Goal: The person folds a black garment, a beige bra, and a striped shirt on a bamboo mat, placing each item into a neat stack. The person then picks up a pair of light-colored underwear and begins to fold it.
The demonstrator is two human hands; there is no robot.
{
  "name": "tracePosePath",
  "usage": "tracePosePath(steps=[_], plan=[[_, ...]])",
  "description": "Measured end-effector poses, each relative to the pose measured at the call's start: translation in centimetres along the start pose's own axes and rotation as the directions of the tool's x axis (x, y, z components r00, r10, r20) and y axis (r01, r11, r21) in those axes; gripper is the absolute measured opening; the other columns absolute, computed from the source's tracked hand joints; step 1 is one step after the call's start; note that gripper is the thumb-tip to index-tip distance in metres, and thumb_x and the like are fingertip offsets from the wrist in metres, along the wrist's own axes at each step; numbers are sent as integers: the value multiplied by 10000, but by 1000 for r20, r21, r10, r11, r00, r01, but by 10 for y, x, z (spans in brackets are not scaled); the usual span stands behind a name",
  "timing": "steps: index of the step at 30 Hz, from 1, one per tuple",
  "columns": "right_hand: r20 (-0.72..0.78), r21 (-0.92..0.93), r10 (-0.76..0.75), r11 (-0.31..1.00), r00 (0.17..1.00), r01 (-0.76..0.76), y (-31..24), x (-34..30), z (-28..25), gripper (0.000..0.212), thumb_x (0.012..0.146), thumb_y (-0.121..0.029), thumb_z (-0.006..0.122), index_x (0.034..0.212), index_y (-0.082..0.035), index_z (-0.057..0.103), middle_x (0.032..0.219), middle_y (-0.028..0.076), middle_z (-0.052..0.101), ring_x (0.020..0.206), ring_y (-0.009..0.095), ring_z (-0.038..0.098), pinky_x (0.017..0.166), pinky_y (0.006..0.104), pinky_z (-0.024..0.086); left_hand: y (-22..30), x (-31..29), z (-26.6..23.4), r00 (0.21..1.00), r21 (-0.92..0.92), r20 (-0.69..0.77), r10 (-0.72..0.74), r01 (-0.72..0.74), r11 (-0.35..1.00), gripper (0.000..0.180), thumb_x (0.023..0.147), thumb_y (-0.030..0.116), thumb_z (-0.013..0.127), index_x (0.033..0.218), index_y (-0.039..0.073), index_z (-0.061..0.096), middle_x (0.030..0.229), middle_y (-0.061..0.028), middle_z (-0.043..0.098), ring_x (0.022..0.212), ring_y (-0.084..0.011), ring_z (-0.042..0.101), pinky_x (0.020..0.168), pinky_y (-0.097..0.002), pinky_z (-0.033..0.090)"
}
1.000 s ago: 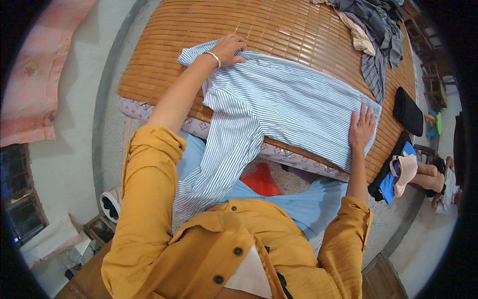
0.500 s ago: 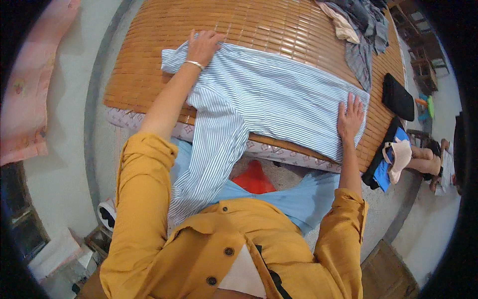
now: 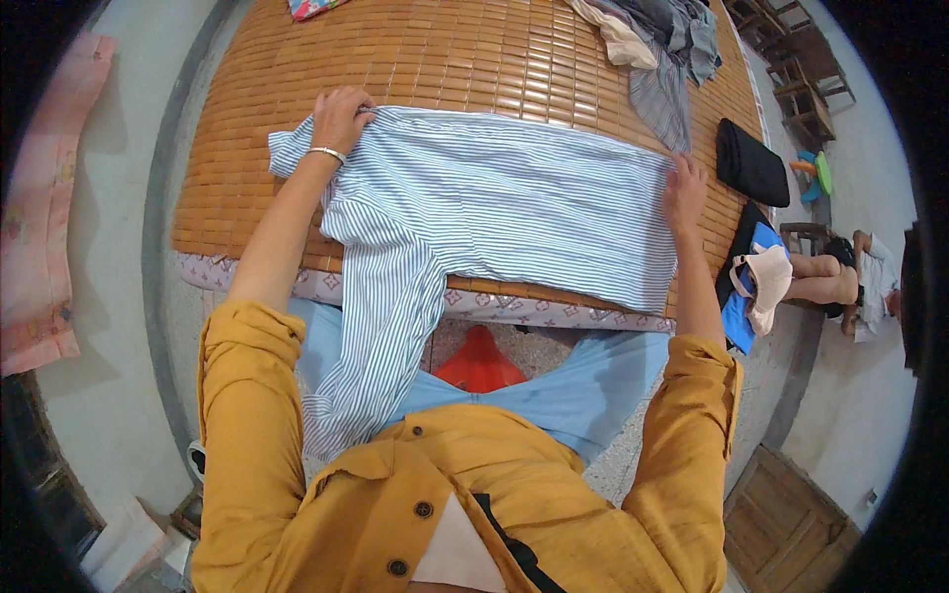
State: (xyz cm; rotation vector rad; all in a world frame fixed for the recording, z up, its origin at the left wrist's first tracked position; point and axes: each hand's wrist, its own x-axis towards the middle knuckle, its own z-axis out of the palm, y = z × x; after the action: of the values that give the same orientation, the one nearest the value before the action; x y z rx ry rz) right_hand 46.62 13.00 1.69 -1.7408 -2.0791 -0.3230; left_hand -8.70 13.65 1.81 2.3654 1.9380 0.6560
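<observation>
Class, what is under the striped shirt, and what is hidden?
The striped shirt lies on the slatted mat, which shows beyond its edges; its sleeve drapes across the patterned pad and blue trousers. The mat directly beneath is covered and cannot be seen.

Beyond the striped shirt [image 3: 534,193], a broad stretch of bamboo mat [image 3: 435,64] is left open for a hand to pass; a narrower strip is left to the shirt's left. At its far corners, the way is taken up by the left hand [image 3: 341,121] and the right hand [image 3: 685,193]. Just past the far right corner, passage is blocked by grey clothes [image 3: 660,104], and rightward by a folded black cloth [image 3: 751,165].
</observation>
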Motion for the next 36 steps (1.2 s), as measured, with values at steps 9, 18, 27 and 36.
tracePosePath(steps=[9, 18, 27, 36], plan=[[64, -60, -12, 998, 998, 16, 23, 2, 12, 120, 808, -168, 586, 918, -138, 623, 937, 62, 593, 919, 298, 513, 733, 456, 390, -2, -5, -11, 995, -177, -20, -97, 92, 980, 130, 739, 211, 677, 825, 117, 655, 816, -33, 645, 828, -227, 563, 806, -360, 375], [56, -141, 203, 971, 978, -194, 38, -2, 24, 120, 795, -243, 619, 835, -131, 634, 852, 79, 589, 886, 302, 525, 716, 450, 399, -11, -10, 3, 959, -321, -96, -267, 224, 920, 133, 756, 121, 679, 854, 42, 634, 783, -96, 638, 749, -221, 592, 680, -312, 462], [-205, -193, 81, 974, 975, -122, -18, 5, 5, 380, 736, -145, 672, 1105, -126, 582, 1101, 134, 568, 1082, 318, 487, 898, 451, 376, 31, -3, -6, 973, 74, -225, 53, -37, 997, 357, 755, 217, 673, 1087, 138, 565, 1142, -62, 558, 1110, -269, 462, 943, -521, 303], [310, -80, 53, 996, 949, -30, -93, -21, 11, 603, 905, -536, 355, 1413, -219, 288, 1473, 132, 227, 1356, 378, 155, 1090, 503, 118, 85, -46, 13, 906, 232, 424, -19, -88, 969, 682, 828, 675, 350, 1417, 355, 223, 1519, -22, 81, 1394, -304, 22, 1055, -624, 34]])
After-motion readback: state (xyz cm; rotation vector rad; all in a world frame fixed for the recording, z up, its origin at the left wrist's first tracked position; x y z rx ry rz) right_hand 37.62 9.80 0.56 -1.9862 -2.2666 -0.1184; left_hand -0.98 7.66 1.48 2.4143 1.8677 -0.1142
